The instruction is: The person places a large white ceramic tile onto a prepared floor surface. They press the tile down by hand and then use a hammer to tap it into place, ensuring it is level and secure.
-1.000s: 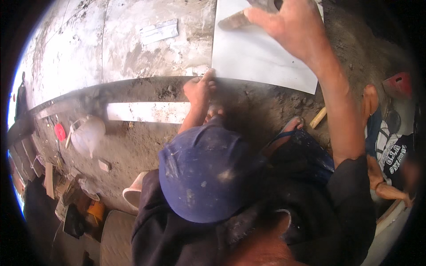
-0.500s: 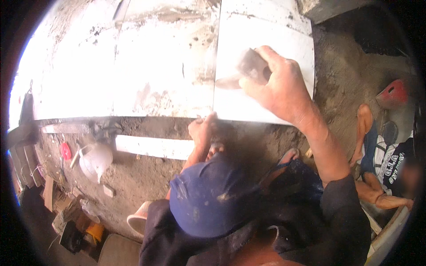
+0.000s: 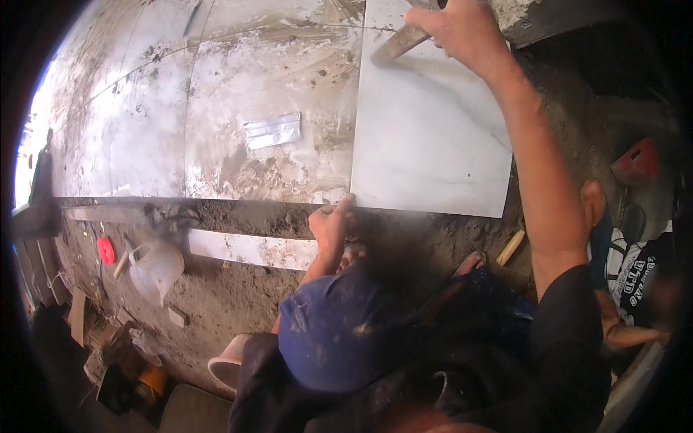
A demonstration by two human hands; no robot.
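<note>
My right hand (image 3: 465, 32) is closed around a short greyish-brown block (image 3: 399, 47), tilted with its lower end at the far left part of a pale marbled tile (image 3: 433, 137). Part of the block is hidden by my fingers. At the tile's near left corner, my left hand (image 3: 328, 227) has one fingertip stretched to the joint, with the other fingers partly curled below the edge. Nothing shows in that hand. Left of the joint lies a muddy tile (image 3: 267, 79), smeared with brown, and a shiny silver packet (image 3: 273, 131) rests on it.
A white strip (image 3: 249, 247) lies on the dirt near the tile edge. Around it are a translucent jug (image 3: 157, 270), a red ring-shaped item (image 3: 106, 250) and a pale bucket (image 3: 229, 361). A yellow-handled item (image 3: 510, 247) lies right. Another person (image 3: 635, 281) sits at the far right.
My right hand has moved away from me with the block, from mid-tile toward its far side. My left hand stays at the joint. The picture is less glaring, and the silver packet now shows.
</note>
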